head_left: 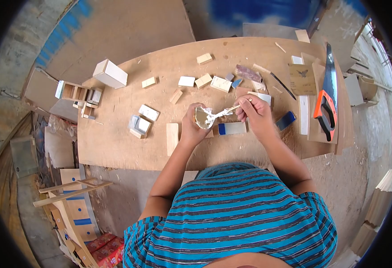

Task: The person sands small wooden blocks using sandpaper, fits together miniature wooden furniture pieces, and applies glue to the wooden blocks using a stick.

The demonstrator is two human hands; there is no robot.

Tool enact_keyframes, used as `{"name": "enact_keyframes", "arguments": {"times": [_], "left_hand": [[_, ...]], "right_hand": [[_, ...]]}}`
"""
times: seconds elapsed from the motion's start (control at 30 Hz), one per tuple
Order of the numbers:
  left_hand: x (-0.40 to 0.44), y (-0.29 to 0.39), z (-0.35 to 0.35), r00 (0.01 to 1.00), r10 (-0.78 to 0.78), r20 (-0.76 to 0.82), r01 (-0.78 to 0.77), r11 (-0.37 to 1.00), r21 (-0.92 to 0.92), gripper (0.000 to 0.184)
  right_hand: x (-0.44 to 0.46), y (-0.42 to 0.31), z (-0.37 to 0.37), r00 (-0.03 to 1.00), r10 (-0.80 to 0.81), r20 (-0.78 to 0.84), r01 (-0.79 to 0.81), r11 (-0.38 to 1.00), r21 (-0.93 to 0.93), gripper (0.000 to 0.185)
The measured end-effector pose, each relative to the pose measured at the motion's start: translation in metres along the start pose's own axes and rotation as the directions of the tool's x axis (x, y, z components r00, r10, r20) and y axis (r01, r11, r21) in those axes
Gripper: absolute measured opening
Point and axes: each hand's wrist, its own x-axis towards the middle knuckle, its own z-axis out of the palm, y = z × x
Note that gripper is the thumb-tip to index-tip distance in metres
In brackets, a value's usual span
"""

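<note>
My left hand [193, 126] is wrapped round a small cup [203, 118] whose rim and inside are smeared with a thick white paste. Between the thumb and fingers of my right hand [255, 112] is a thin wooden stick [232, 108]. White paste coats the stick's far end, which reaches to the cup's rim. Just below the stick, a blue-and-white block [232, 128] lies on the table. A pale wooden block [172, 139] rests left of my left wrist. Near my right wrist lies a dark blue block [286, 120].
On the wooden table [124, 154], several small blocks lie beyond my hands. An orange-handled handsaw [326, 100] lies at the right on boards, beside a sandpaper sheet [302, 79]. A white box-shaped block [110, 73] and a small wooden structure [80, 96] stand at the left.
</note>
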Motion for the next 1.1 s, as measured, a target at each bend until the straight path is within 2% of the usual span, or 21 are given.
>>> {"name": "enact_keyframes", "arguments": {"times": [0.13,0.33,0.53,0.73,0.93,1.03,1.1], "left_hand": [[0.003,-0.007,-0.002,0.997,-0.075,0.017,0.075,0.997,-0.006,0.054],[0.006,-0.008,-0.002,1.000,-0.004,-0.008,0.005,0.995,0.101,0.053],[0.010,-0.019,0.000,0.993,0.114,0.003,-0.113,0.980,0.161,0.051],[0.014,-0.017,0.002,0.998,0.057,0.002,-0.057,0.989,0.137,0.051],[0.017,-0.027,0.004,0.999,0.032,0.024,-0.035,0.994,0.105,0.056],[0.018,-0.034,0.007,0.999,0.036,0.006,-0.036,0.994,0.103,0.053],[0.021,-0.032,0.008,0.999,0.034,-0.013,-0.032,0.985,0.171,0.055]], "right_hand": [[0.005,0.006,-0.002,0.999,0.027,0.023,-0.026,0.999,-0.035,0.022],[0.006,0.008,0.003,1.000,0.006,0.011,-0.006,1.000,0.017,0.021],[0.006,0.019,0.011,0.995,0.010,0.095,-0.007,0.999,-0.033,0.022],[0.012,0.026,0.007,1.000,0.030,0.010,-0.031,0.985,0.171,0.022],[0.014,0.012,0.003,1.000,0.018,0.000,-0.017,0.968,0.249,0.021],[0.017,0.011,0.003,0.999,0.032,-0.022,-0.024,0.963,0.268,0.021],[0.021,0.013,0.004,0.999,0.030,-0.031,-0.022,0.973,0.229,0.021]]}}
